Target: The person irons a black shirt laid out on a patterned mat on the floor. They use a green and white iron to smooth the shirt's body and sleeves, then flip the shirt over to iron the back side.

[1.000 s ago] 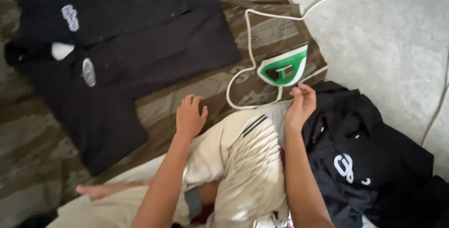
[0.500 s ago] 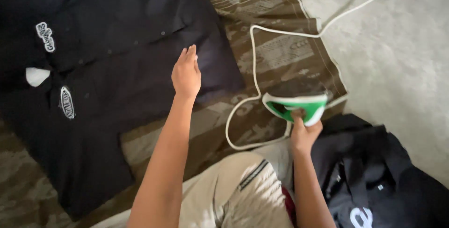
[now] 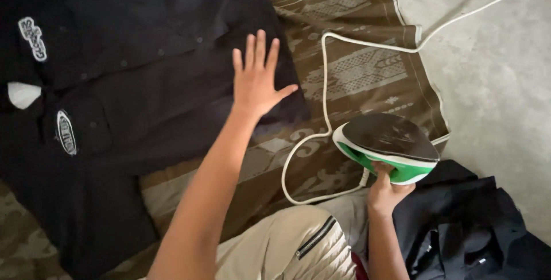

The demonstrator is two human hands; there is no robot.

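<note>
Looking down from the head view, the left hand (image 3: 256, 82) lies flat with fingers spread on the lower edge of a black shirt (image 3: 143, 79), which is laid out across the upper left of the frame on a brown patterned cloth (image 3: 356, 67). At lower right, the right hand (image 3: 383, 191) has its grip closed around the underside of a green and white iron (image 3: 390, 151), tilted so its dark soleplate faces up. A white cord (image 3: 327, 85) loops over the cloth from the iron toward the upper right, across the grey floor (image 3: 493, 73). A second dark garment (image 3: 465, 228) lies bunched in the lower right corner, just beside the right wrist.
</note>
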